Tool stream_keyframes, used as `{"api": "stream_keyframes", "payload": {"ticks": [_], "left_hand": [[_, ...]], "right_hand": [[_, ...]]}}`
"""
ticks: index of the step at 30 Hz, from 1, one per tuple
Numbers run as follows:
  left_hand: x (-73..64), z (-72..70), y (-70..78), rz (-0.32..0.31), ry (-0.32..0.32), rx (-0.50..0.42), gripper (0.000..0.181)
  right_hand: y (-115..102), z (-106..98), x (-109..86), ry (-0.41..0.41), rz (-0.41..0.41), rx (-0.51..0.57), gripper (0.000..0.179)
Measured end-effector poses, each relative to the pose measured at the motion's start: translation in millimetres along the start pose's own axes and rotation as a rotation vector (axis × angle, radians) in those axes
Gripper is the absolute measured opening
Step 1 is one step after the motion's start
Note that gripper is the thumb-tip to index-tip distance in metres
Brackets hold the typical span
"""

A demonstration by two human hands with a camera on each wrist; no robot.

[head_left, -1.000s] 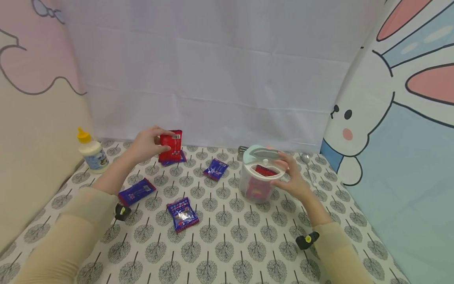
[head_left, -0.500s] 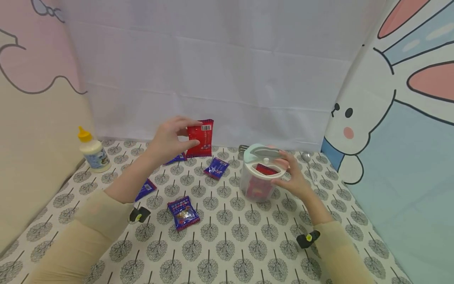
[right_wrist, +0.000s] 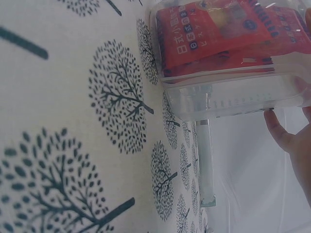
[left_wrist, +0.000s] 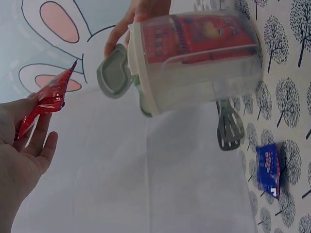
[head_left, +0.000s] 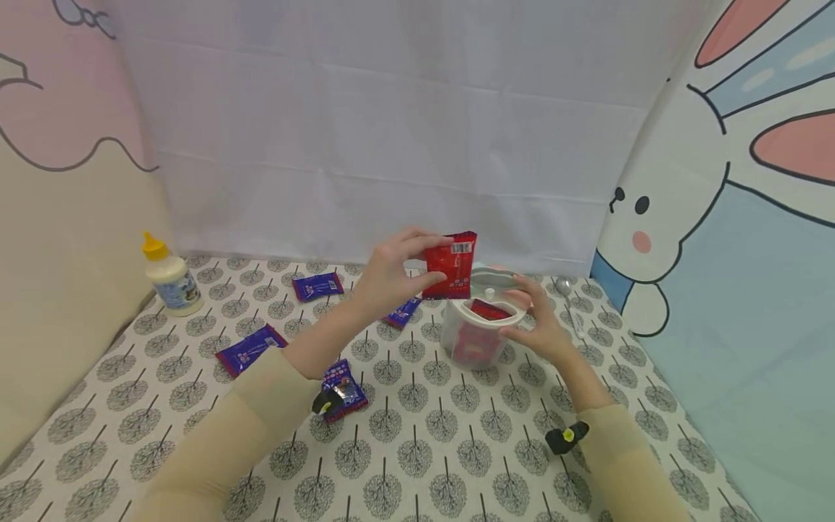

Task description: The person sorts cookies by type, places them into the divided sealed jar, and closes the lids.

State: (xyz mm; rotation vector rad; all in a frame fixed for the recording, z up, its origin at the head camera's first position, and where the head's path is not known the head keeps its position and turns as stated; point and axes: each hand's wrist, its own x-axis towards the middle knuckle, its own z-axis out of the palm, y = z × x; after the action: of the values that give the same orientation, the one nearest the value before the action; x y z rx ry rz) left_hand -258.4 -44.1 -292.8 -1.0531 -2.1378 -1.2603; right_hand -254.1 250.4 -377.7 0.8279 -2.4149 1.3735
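red packet (head_left: 459, 272), where is it?

in the air over the desk (head_left: 417, 500). by the head view it's at 11 o'clock from the clear container (head_left: 457, 337); the left wrist view shows the two apart.

what has hold of it?

the left hand (head_left: 394, 272). its fingers are a little way parted, pinching the packet by its 9 o'clock side.

and the right hand (head_left: 538, 328)?

at the container's 3 o'clock, fingers spread wide around its top. the flap (left_wrist: 114, 73) on the lid is raised.

anything in the container?

red packs (left_wrist: 209, 36), one showing through the lid's opening.

what else is about?

blue packs: one (head_left: 317, 286) at 9 o'clock from the left hand, one (head_left: 402, 313) at 6, partly hidden, one (head_left: 248, 350) at 8, one (head_left: 349, 395) at 7, partly behind the sleeve (head_left: 261, 413). the yellow-capped bottle (head_left: 175, 286) is farther out at 9. a spoon (head_left: 570, 304) lies between the container's 2 and 3 o'clock.
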Motion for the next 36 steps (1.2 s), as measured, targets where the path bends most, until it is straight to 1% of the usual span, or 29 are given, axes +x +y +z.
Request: {"api": "stream_keyframes", "payload": {"ticks": [1,4,8,12,15,20,23,26,27,32,33,34,36], "left_hand": [[2.2,6.5,-0.6,0.018,-0.006,-0.01,0.047],[8.5,24.8,-0.6,0.052,-0.028,-0.043,0.047],[14.4,47.1,-2.1,0.086,-0.058,-0.054,0.047],[17.2,66.8,-9.7,0.112,-0.094,-0.021,0.046],[16.7,76.6,-15.8,0.117,-0.124,0.029,0.044],[12.3,82.7,-24.0,0.124,-0.18,0.086,0.04],[8.8,83.8,-29.6,0.115,-0.242,0.102,0.039],[5.6,84.7,-34.6,0.105,-0.291,0.111,0.04],[4.8,84.3,-35.3,0.112,-0.311,0.113,0.039],[0.9,87.0,-39.5,0.266,-0.4,0.222,0.028],[-0.3,87.3,-40.1,0.289,-0.414,0.253,0.026],[-1.4,87.4,-40.4,0.301,-0.419,0.275,0.024],[-3.0,86.0,-40.1,0.292,-0.43,0.285,0.024]], "right_hand": [[-3.3,0.0,0.2,0.001,-0.002,0.005,0.092],[-3.8,0.1,0.5,0.001,0.009,0.001,0.091],[-3.4,-0.1,0.6,-0.006,0.006,0.001,0.091],[-3.0,-0.4,0.5,-0.016,-0.005,0.015,0.092],[-3.2,-0.3,0.2,-0.014,-0.01,0.009,0.094],[-2.7,0.1,-0.6,-0.014,-0.013,-0.006,0.093],[-2.1,0.0,-0.9,-0.018,-0.008,-0.014,0.092],[-2.2,-0.1,-1.0,-0.022,-0.008,-0.02,0.092],[-2.1,-0.1,-1.0,-0.024,-0.009,-0.019,0.091],[-1.9,-0.2,-2.2,-0.023,-0.015,-0.012,0.091],[-2.1,-0.1,-2.3,-0.022,-0.015,-0.013,0.091],[-2.3,0.0,-2.4,-0.022,-0.016,-0.015,0.091],[-2.8,0.2,-2.3,-0.021,-0.02,-0.019,0.091]]}}
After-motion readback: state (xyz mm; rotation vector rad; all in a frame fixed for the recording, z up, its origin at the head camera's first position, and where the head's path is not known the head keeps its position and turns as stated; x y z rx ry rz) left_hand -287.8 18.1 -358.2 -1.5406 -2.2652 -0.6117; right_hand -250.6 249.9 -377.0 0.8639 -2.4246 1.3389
